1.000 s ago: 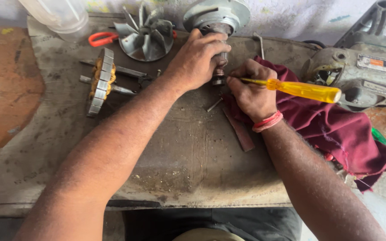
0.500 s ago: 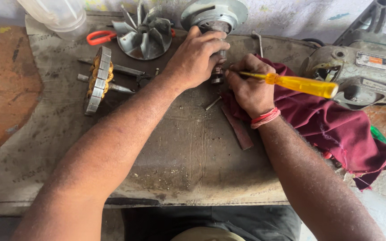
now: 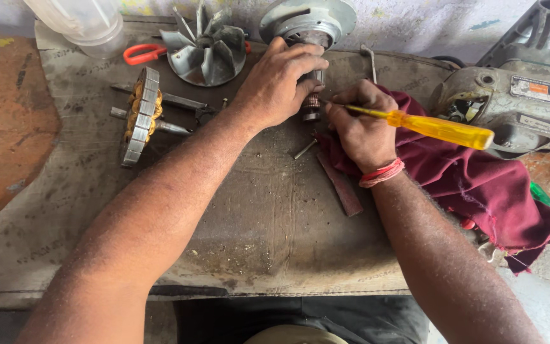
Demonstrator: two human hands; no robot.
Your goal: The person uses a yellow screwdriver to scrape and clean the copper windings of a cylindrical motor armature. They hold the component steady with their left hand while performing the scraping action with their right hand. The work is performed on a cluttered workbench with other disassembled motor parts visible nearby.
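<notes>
A worn, grimy mat (image 3: 275,223) covers the workbench against a pale scuffed wall (image 3: 415,25); the left hand (image 3: 278,83) grips the motor shaft (image 3: 312,105) near the back edge; the right hand (image 3: 364,130) is closed around a yellow-handled screwdriver (image 3: 437,127), resting on a maroon cloth (image 3: 479,185)

Screwdriver (image 3: 437,127) tip hidden, prob. behind left hand (image 3: 278,83) fingers.

Grey fan impeller (image 3: 206,50), wound stator (image 3: 140,114), maroon cloth (image 3: 479,185), clear plastic jar (image 3: 81,22)
</notes>
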